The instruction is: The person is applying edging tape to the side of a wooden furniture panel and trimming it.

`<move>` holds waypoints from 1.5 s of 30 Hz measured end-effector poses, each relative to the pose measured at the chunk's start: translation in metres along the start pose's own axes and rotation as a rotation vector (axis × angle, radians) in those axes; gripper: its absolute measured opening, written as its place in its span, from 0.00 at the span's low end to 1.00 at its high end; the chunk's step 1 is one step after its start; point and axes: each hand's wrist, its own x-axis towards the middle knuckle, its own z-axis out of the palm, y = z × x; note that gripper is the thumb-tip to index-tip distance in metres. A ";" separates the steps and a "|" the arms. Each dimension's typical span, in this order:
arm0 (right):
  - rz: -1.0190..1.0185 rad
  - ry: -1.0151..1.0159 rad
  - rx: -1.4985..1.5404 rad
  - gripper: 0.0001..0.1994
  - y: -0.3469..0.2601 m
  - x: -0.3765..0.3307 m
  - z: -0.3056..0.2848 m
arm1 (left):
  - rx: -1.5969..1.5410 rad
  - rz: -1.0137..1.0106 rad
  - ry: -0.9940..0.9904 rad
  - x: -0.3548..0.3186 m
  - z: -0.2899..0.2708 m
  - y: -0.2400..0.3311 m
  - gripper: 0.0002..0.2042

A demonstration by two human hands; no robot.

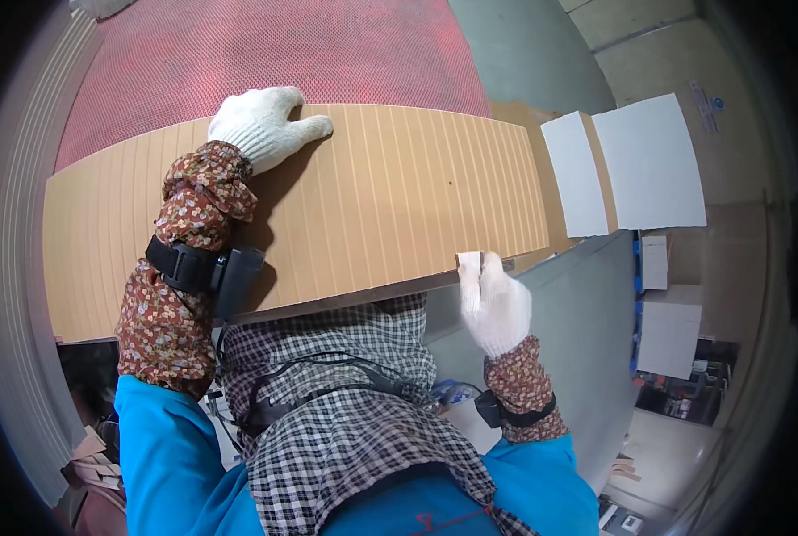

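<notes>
A long tan board with pale parallel grooves lies across in front of me. My left hand, in a white knit glove, is at its far edge. Its fingers reach over that edge and its thumb is spread out on the grooved face. At the near edge, toward the board's right end, my right hand is closed in a white glove. It pinches a small flat white piece against or just beside the edge; its exact kind is unclear. The right fingertips are partly hidden.
Red mesh matting spreads beyond the board. White panels lie to the right over tan sheet material. Farther right are white boxes and a dark tray of small items. A ridged grey surface borders the left.
</notes>
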 end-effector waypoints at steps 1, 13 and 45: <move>0.005 -0.009 0.039 0.09 -0.001 0.011 0.000 | -0.002 -0.002 0.002 0.000 0.000 -0.001 0.36; 0.048 -0.023 0.051 0.21 -0.011 0.202 0.015 | 0.022 0.011 0.051 0.008 -0.002 -0.015 0.28; 0.230 0.016 0.256 0.08 -0.025 -0.056 0.011 | -0.012 -0.009 0.000 -0.018 0.005 -0.010 0.31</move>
